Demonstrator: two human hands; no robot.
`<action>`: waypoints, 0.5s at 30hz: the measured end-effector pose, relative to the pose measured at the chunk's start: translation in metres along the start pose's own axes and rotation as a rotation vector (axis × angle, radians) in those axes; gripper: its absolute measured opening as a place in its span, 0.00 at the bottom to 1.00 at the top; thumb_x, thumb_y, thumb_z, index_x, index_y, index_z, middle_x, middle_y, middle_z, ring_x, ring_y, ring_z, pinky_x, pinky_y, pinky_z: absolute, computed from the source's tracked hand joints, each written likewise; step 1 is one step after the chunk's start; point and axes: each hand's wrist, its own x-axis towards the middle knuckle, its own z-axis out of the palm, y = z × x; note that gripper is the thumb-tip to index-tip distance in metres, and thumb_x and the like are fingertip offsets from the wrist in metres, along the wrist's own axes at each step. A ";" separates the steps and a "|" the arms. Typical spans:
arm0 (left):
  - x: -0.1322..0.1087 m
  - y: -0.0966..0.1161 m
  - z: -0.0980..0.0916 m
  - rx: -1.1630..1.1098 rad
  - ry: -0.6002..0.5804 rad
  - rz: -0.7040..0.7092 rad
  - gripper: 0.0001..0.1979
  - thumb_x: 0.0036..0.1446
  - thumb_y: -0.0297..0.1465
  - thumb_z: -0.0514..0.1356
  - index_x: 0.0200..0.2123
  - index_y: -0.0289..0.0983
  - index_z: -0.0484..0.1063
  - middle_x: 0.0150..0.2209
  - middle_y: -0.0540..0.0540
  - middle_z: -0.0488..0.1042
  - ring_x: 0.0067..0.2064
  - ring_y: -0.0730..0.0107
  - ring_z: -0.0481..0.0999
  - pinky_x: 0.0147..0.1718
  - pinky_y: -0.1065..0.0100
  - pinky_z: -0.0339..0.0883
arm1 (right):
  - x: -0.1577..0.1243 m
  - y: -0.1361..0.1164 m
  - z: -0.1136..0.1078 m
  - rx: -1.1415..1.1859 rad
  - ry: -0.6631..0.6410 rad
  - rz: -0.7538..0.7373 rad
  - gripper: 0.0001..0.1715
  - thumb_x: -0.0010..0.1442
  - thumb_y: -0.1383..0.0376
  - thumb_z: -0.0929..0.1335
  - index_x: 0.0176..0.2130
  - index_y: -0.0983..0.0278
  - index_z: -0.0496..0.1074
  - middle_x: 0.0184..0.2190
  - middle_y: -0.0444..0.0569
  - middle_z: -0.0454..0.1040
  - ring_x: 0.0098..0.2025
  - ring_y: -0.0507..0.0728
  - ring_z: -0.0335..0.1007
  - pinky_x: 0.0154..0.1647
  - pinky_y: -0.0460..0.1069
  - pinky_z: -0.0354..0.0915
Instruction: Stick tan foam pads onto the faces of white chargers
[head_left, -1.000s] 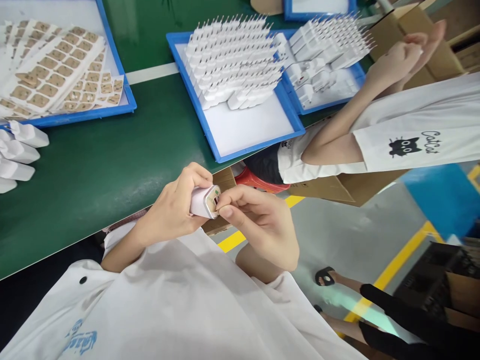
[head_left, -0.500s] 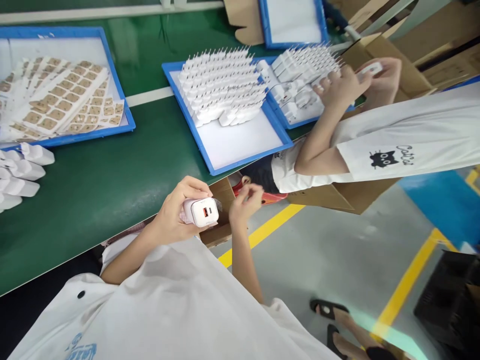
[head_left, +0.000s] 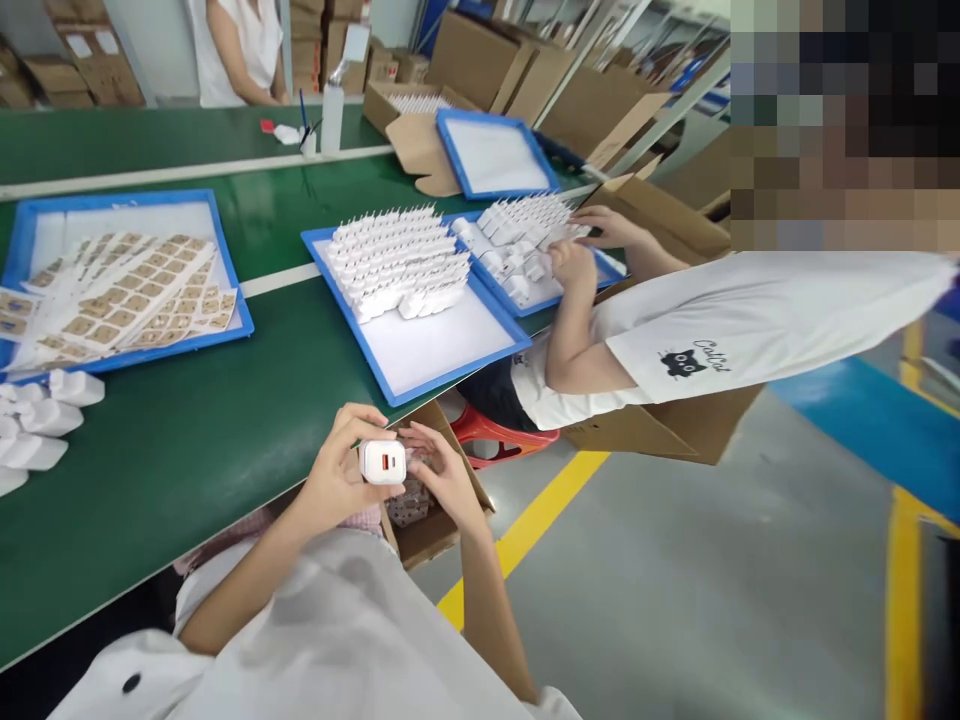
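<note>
A white USB wall charger (head_left: 383, 463) is in my left hand (head_left: 332, 472), fingers over its top and bottom. Its port face, with one orange-red port and one smaller port, points toward me. My right hand (head_left: 448, 482) is close by on the charger's right side, thumb and fingers apart. Something clear shows by those fingertips, but I cannot tell whether they touch it. Beneath the hands, an open cardboard box (head_left: 429, 540) at the table edge contains clear plastic bits. A blue-rimmed tray (head_left: 457, 355) beyond the hands bears rows of white chargers (head_left: 401, 262), prongs up.
On the green table (head_left: 277, 380), a blue tray (head_left: 244, 322) at left carries sheets of brown stickers (head_left: 135, 295). White chargers (head_left: 45, 415) lie in front of it. A co-worker's hands (head_left: 574, 262) are over another tray (head_left: 559, 297) at right. A red stool (head_left: 510, 440) stands below.
My right hand has come in from the right to the charger's side. The view has tilted up, showing more of the far table. The co-worker's hands have lowered to their tray.
</note>
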 end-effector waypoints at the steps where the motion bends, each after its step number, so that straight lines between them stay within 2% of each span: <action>1: -0.001 -0.002 0.003 -0.041 -0.004 -0.057 0.19 0.50 0.40 0.74 0.43 0.43 0.75 0.50 0.42 0.68 0.52 0.59 0.73 0.42 0.64 0.71 | -0.002 -0.013 -0.001 0.066 -0.001 -0.116 0.36 0.61 0.49 0.72 0.61 0.63 0.67 0.56 0.59 0.76 0.54 0.63 0.76 0.54 0.57 0.74; 2: -0.002 -0.005 0.006 -0.079 -0.013 -0.110 0.21 0.48 0.42 0.75 0.42 0.43 0.75 0.51 0.41 0.67 0.52 0.58 0.73 0.42 0.64 0.72 | -0.004 -0.026 0.001 0.122 0.003 -0.234 0.37 0.59 0.49 0.73 0.61 0.62 0.68 0.56 0.59 0.77 0.54 0.63 0.76 0.53 0.56 0.74; 4: -0.001 -0.010 0.011 -0.137 -0.037 -0.190 0.23 0.45 0.45 0.76 0.41 0.42 0.75 0.53 0.41 0.67 0.53 0.55 0.73 0.43 0.62 0.73 | -0.007 -0.047 0.010 0.181 0.042 -0.413 0.31 0.60 0.49 0.73 0.56 0.62 0.71 0.48 0.56 0.80 0.47 0.61 0.79 0.47 0.53 0.75; 6: 0.003 -0.013 0.012 -0.160 -0.057 -0.234 0.26 0.45 0.49 0.75 0.43 0.43 0.75 0.56 0.40 0.67 0.55 0.52 0.73 0.46 0.59 0.74 | 0.000 -0.057 0.015 0.159 0.103 -0.486 0.24 0.61 0.52 0.71 0.52 0.61 0.73 0.41 0.52 0.81 0.39 0.58 0.79 0.41 0.51 0.75; 8: 0.007 -0.014 0.007 -0.090 -0.038 -0.255 0.31 0.48 0.52 0.72 0.52 0.44 0.74 0.61 0.39 0.65 0.60 0.49 0.71 0.54 0.56 0.72 | 0.022 -0.056 0.003 0.071 0.204 -0.473 0.20 0.59 0.54 0.72 0.48 0.61 0.75 0.39 0.50 0.81 0.38 0.58 0.78 0.40 0.51 0.75; 10: 0.006 -0.015 -0.006 0.097 0.017 -0.282 0.32 0.57 0.51 0.66 0.60 0.45 0.68 0.65 0.37 0.63 0.64 0.48 0.68 0.60 0.53 0.68 | 0.062 -0.047 -0.033 -0.069 0.392 -0.353 0.18 0.57 0.55 0.73 0.44 0.61 0.76 0.39 0.51 0.81 0.39 0.59 0.78 0.43 0.53 0.75; 11: 0.001 -0.016 -0.015 0.225 0.055 -0.294 0.29 0.62 0.50 0.62 0.62 0.45 0.67 0.65 0.37 0.64 0.65 0.49 0.68 0.61 0.52 0.67 | 0.088 -0.042 -0.059 -0.145 0.536 -0.246 0.19 0.56 0.53 0.73 0.42 0.61 0.76 0.38 0.50 0.81 0.39 0.59 0.78 0.42 0.53 0.75; 13: -0.018 -0.022 -0.038 0.543 0.109 -0.319 0.20 0.68 0.44 0.57 0.60 0.46 0.69 0.63 0.40 0.68 0.63 0.51 0.69 0.61 0.50 0.67 | 0.143 -0.031 -0.116 -0.199 0.732 -0.125 0.20 0.61 0.52 0.70 0.45 0.65 0.75 0.44 0.55 0.80 0.44 0.62 0.76 0.47 0.56 0.74; 15: -0.045 -0.035 -0.064 0.857 0.096 -0.278 0.15 0.68 0.41 0.58 0.54 0.47 0.74 0.58 0.42 0.74 0.62 0.49 0.71 0.58 0.47 0.70 | 0.195 -0.021 -0.170 -0.261 0.871 -0.001 0.20 0.65 0.54 0.68 0.47 0.68 0.74 0.47 0.59 0.78 0.48 0.63 0.75 0.53 0.60 0.71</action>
